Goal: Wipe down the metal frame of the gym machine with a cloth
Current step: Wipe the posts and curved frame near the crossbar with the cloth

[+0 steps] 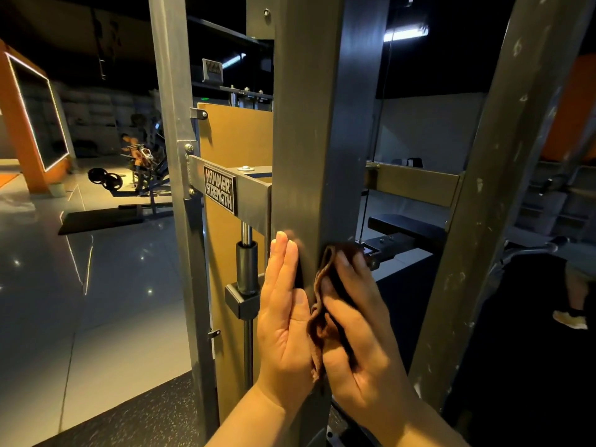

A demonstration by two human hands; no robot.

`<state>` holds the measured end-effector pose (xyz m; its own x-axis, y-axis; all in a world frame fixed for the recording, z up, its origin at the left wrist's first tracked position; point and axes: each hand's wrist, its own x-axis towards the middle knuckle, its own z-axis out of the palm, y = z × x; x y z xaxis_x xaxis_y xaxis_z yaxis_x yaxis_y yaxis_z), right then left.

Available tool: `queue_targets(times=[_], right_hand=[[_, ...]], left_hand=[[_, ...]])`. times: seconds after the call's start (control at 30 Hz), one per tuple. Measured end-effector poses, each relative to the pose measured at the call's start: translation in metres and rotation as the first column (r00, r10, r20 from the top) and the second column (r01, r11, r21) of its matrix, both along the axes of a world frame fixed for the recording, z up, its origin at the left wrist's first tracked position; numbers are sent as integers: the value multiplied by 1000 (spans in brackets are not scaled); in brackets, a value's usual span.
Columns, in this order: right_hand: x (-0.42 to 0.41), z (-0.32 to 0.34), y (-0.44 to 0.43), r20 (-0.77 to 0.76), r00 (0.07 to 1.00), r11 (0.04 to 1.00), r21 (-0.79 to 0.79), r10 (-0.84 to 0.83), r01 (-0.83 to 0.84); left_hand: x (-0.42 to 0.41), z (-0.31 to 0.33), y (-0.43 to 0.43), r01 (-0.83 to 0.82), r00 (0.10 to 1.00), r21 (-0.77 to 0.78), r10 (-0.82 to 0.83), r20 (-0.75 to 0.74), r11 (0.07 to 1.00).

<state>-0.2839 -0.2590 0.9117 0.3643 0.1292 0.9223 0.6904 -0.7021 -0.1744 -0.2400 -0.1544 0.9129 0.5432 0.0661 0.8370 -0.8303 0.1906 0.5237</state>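
Left hand [283, 311], raised from the lower edge of view, is lying flat with fingers straight and together against the left edge of the central frame upright [303, 140]. Right hand [358, 327], close beside it, is curling its fingers round a bunched brown cloth [317, 330] and pressing it onto the upright's front corner, just below the crossbar [254, 201] bearing the Hammer Strength plate [220, 189].

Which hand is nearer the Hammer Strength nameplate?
Left. The left hand lies flat against the post, below and right of the nameplate. The right hand, gripping the cloth, is farther right, across the post.
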Motion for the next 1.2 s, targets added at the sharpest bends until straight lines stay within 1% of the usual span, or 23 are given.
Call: queue_targets(times=[0.1,0.2,0.33,0.5,0.6,0.8,0.97,1.07,1.2], right_hand=[[-2,-18,-3,-6,999,999,-22,-35,35],[-2,-7,2,3,1000,1000,9,-12,12],[-1,8,12,28,997,997,38,-75,74],[1,-19,9,59,997,995,91,-43,38],[-1,-20,8,39,997,995,85,-62,58],[-7,16,15,-39,998,996,74,-55,58],[-5,-10,-1,-16,998,998,-8,-66,66],[-9,-18,-4,-48,996,997,10,-70,70],[-11,4,9,-67,996,995,73,-65,70]], left_hand=[[1,-2,-1,1,1000,-12,-1,-6,1000],[2,-3,-1,-15,1000,-8,15,6,1000],[1,-3,-1,-36,999,21,36,-1,999],[3,-5,0,-21,1000,7,21,21,1000],[4,-6,-1,-28,999,-1,28,15,1000],[0,-5,1,-31,999,44,30,19,999],[3,-7,0,-6,1000,-7,6,6,1000],[4,-8,1,-19,1000,10,19,11,1000],[3,-6,-1,-8,1000,8,7,25,1000]])
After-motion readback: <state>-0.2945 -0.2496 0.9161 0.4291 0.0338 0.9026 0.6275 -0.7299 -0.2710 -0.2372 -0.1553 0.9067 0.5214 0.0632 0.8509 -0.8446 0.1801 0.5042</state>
